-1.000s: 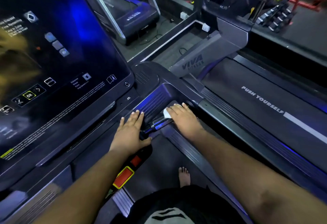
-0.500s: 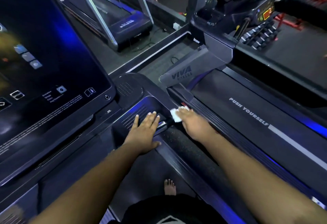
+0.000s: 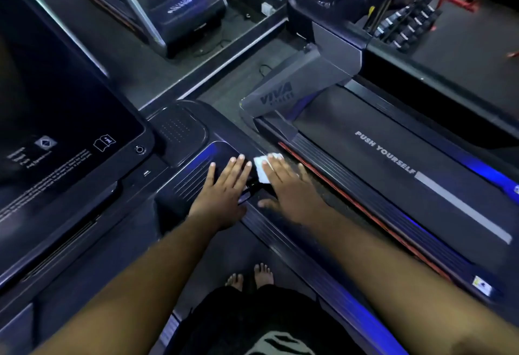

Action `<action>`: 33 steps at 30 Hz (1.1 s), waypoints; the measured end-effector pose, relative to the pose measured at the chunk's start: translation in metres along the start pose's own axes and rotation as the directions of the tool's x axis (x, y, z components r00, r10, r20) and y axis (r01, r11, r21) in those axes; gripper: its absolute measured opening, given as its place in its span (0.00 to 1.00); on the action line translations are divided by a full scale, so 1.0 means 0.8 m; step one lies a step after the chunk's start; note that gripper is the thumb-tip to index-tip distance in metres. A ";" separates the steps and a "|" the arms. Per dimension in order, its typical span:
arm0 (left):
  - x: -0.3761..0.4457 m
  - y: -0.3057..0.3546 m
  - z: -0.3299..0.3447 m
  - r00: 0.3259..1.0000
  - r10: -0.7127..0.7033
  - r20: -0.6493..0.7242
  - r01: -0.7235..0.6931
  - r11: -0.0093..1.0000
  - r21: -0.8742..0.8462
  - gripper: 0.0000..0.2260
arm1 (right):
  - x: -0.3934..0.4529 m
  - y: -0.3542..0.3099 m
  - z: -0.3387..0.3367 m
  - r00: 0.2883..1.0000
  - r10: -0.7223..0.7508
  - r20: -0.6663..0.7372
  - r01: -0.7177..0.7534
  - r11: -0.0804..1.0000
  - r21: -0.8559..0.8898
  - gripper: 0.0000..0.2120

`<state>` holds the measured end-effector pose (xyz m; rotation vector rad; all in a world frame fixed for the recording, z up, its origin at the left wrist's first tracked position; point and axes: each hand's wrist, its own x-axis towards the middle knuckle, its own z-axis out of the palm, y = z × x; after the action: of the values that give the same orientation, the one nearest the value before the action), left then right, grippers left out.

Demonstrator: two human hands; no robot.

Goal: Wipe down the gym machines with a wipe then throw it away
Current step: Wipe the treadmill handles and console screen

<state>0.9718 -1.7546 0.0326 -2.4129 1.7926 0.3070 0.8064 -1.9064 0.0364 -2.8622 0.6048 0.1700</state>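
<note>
I stand on a dark treadmill whose console [image 3: 179, 141] and big touchscreen [image 3: 56, 96] fill the left. My left hand [image 3: 224, 189] lies flat with straight fingers on the ribbed right corner of the console. Just right of it, my right hand [image 3: 289, 189] presses a small white wipe [image 3: 262, 170] flat against the treadmill's right handrail [image 3: 280, 231]; straight fingers cover most of the wipe. Its white edge shows past the fingertips and at their left.
A second treadmill [image 3: 393, 163] marked PUSH YOURSELF runs alongside on the right, with its grey VIVA motor cover [image 3: 283, 93]. A third machine [image 3: 174, 9] stands beyond the console. My bare feet [image 3: 252, 276] are on the belt below.
My right hand has slid the wipe forward along the handrail towards the console's far corner. My left hand moved forward on the console, and my view has shifted right.
</note>
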 end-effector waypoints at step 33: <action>0.013 0.016 -0.009 0.929 0.368 -0.033 -0.362 0.925 0.119 0.49 | -0.090 -0.047 0.018 0.909 0.416 -0.025 -0.417 0.906 -0.070 0.50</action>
<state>0.9630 -1.7696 0.0376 -2.0210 2.2181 0.1694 0.7555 -1.8417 0.0401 -2.7605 1.2335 0.2479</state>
